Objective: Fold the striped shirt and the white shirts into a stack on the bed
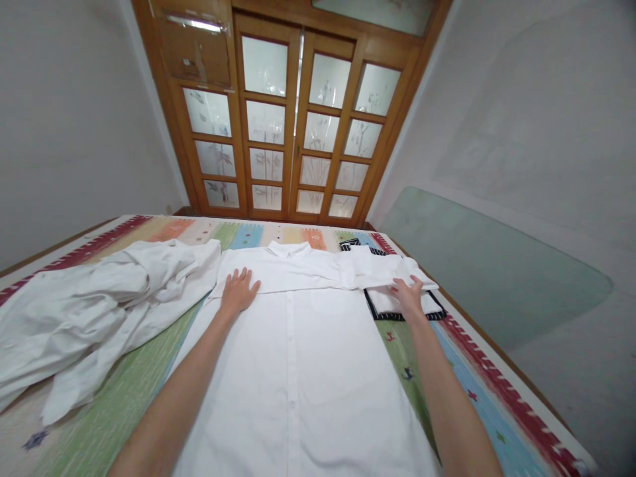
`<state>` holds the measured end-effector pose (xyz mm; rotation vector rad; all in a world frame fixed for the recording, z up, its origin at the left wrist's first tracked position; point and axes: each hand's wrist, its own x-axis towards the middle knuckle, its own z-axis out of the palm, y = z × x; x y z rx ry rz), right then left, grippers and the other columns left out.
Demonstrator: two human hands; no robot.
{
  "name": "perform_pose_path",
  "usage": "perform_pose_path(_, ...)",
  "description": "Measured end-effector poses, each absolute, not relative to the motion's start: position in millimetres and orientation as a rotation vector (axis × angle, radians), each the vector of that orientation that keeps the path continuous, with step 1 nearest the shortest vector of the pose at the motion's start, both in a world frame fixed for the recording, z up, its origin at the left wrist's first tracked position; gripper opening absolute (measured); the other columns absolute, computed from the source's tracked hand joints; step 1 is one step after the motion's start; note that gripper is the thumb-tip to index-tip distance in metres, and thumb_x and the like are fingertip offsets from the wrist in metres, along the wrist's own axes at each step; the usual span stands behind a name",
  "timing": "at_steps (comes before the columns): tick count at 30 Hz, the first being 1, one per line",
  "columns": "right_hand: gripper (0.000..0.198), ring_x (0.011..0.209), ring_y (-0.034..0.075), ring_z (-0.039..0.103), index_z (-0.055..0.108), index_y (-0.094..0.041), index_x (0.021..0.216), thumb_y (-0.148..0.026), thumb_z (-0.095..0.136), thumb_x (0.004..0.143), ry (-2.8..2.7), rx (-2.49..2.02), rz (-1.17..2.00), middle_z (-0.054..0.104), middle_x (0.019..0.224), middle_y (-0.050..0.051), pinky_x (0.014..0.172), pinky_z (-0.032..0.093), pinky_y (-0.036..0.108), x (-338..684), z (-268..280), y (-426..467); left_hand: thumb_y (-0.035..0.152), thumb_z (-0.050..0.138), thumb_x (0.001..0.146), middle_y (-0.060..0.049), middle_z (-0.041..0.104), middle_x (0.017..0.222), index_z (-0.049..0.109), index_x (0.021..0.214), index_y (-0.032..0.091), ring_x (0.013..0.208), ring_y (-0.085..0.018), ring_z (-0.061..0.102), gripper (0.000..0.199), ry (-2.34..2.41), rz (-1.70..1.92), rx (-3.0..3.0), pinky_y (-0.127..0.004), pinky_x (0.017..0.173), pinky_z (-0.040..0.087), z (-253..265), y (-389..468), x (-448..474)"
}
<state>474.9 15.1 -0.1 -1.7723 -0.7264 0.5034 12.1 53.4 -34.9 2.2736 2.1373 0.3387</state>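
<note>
A white button-up shirt [322, 358] lies spread out front side up, its collar [289, 249] at the far end. One long sleeve [311, 270] runs sideways across the chest and reaches past the right side of the body. My left hand [240, 291] rests flat near the left shoulder, fingers apart. At the sleeve's far right end, my right hand [409, 297] grips the fabric between thumb and fingers. Under that end sits a folded white cloth item with a black patterned border [382, 313], partly hidden by the sleeve and my hand.
Another white garment [114, 298] lies crumpled on the left. Everything rests on a colourful striped, patterned cover [124, 391]. A grey wall [536, 99] with a pale green panel [487, 265] stands close on the right. Wooden doors with glass panes [268, 119] are at the back.
</note>
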Motion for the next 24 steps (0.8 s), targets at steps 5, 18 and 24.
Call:
perform_pose_path(5,0.079,0.118,0.023,0.058,0.025,-0.020,0.146,-0.023,0.056,0.074,-0.669,-1.757,0.306,0.049,0.139,0.013,0.096,0.052,0.038,475,5,35,0.041,0.033,0.096,-0.016,0.037,0.154,0.043,0.145,0.010,0.145,-0.033,0.026,0.059,2.144,0.344,2.241,-0.050,0.118,0.022,-33,50,13)
perform_pose_path(18,0.085,0.134,0.024,0.045,0.022,-0.017,0.155,0.005,0.033,0.073,-2.313,-1.398,-0.065,0.053,0.143,0.010,0.114,0.033,0.044,316,43,69,0.039,0.037,0.095,-0.015,0.043,0.150,0.044,0.143,0.010,0.144,-0.030,0.031,0.057,2.104,0.480,2.214,-0.046,0.119,0.022,-38,50,10)
perform_pose_path(24,0.089,0.133,0.020,0.048,0.020,-0.024,0.155,0.003,0.034,0.071,-2.522,-1.287,0.283,0.048,0.148,0.003,0.108,0.041,0.039,299,-23,44,0.044,0.051,0.089,-0.015,0.044,0.150,0.026,0.151,0.013,0.136,-0.027,0.044,0.074,1.988,0.760,2.130,-0.039,0.114,0.033,-36,45,6)
